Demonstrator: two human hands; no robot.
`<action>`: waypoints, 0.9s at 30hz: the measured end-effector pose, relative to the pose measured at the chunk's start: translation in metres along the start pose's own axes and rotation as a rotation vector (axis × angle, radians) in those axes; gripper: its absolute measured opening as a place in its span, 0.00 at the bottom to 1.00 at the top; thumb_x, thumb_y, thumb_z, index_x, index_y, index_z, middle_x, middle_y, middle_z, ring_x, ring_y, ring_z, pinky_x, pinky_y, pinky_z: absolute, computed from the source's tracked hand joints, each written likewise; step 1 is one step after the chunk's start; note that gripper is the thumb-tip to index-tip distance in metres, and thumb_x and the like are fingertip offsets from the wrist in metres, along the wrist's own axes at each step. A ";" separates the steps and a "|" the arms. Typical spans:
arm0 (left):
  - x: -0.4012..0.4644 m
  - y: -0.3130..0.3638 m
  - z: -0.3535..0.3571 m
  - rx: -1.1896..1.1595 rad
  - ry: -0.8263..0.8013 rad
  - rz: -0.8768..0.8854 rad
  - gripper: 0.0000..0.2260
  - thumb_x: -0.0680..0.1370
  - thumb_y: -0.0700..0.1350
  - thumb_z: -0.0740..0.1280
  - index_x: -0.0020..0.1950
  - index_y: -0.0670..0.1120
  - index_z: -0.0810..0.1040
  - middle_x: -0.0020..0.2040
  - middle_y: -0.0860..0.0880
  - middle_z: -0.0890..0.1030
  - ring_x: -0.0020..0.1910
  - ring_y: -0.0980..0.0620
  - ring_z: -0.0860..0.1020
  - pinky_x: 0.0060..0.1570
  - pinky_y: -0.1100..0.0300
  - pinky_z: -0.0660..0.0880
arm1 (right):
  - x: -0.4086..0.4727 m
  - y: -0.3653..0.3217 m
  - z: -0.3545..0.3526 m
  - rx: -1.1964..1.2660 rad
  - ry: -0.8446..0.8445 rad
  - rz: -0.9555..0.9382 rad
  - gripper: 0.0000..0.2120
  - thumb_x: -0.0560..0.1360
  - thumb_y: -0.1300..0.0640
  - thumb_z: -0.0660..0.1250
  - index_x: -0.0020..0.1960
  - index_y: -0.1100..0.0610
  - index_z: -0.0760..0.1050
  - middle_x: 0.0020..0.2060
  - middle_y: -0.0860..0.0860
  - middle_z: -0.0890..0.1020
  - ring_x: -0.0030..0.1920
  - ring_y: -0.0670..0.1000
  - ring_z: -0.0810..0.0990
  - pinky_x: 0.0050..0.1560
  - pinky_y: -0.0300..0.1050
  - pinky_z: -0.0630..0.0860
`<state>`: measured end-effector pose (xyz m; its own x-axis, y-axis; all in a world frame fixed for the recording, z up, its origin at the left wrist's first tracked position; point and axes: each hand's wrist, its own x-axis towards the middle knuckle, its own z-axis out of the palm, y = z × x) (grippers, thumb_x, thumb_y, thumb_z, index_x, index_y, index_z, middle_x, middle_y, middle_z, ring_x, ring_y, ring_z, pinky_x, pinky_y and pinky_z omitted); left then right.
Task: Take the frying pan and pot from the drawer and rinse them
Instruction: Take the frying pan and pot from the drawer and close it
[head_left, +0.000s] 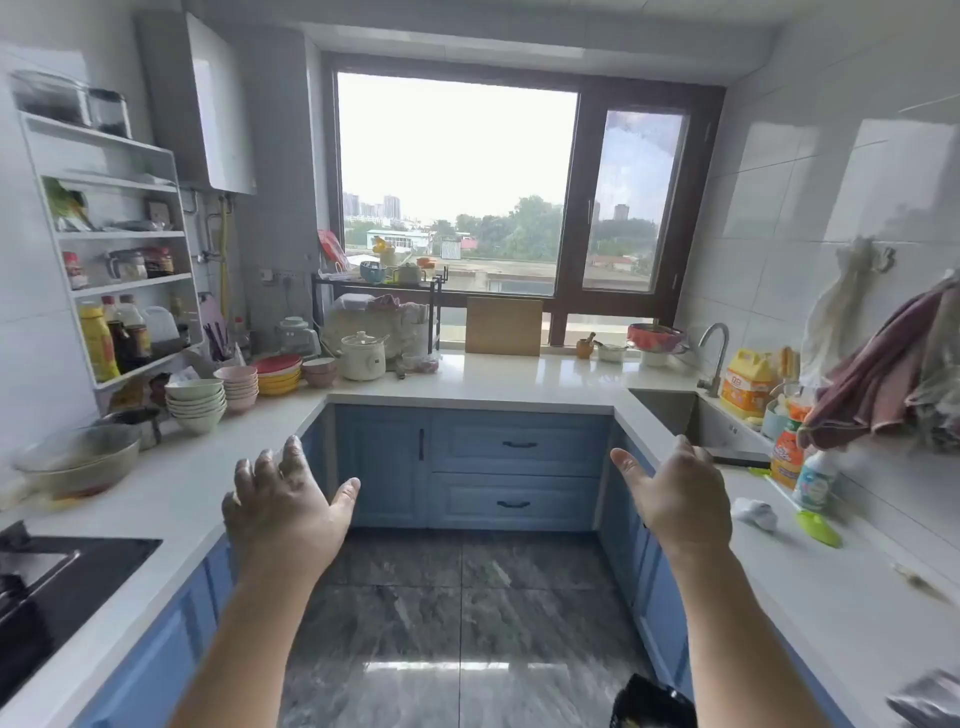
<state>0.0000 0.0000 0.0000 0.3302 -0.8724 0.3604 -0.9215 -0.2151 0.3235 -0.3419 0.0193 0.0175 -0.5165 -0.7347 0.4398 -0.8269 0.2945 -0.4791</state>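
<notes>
both hands up, empty. left hand (283, 499) fingers spread, palm down; right hand (680, 499) open, thumb out. two shut drawers, upper drawer (519, 444) and lower drawer (514, 503), sit straight ahead between the hands. pan and pot not visible. sink (675, 415) just beyond right hand, in the counter (519, 374).

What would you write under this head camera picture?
Both empty hands, left hand and right hand, reach toward closed blue drawers.
</notes>
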 end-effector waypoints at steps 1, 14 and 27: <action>0.003 0.003 0.004 0.002 -0.005 -0.002 0.37 0.77 0.64 0.60 0.78 0.44 0.55 0.76 0.41 0.63 0.75 0.40 0.57 0.72 0.45 0.60 | 0.004 0.000 0.004 0.019 -0.001 0.009 0.39 0.73 0.36 0.66 0.69 0.68 0.67 0.62 0.64 0.76 0.60 0.64 0.76 0.58 0.55 0.74; 0.111 0.056 0.097 0.014 -0.081 0.043 0.38 0.77 0.66 0.57 0.79 0.45 0.51 0.78 0.43 0.59 0.77 0.42 0.54 0.75 0.48 0.56 | 0.094 -0.006 0.104 -0.018 -0.009 0.075 0.39 0.73 0.36 0.65 0.69 0.66 0.67 0.62 0.62 0.76 0.62 0.62 0.75 0.60 0.55 0.74; 0.294 0.130 0.207 -0.016 -0.154 0.099 0.38 0.78 0.65 0.56 0.80 0.47 0.48 0.79 0.44 0.55 0.78 0.43 0.50 0.76 0.48 0.52 | 0.249 -0.056 0.227 -0.015 -0.021 0.157 0.38 0.74 0.38 0.66 0.70 0.67 0.65 0.64 0.63 0.74 0.64 0.63 0.74 0.61 0.55 0.73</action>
<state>-0.0650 -0.3752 -0.0330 0.2020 -0.9462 0.2530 -0.9441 -0.1194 0.3072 -0.3735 -0.3188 -0.0188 -0.6348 -0.6916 0.3445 -0.7399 0.4156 -0.5290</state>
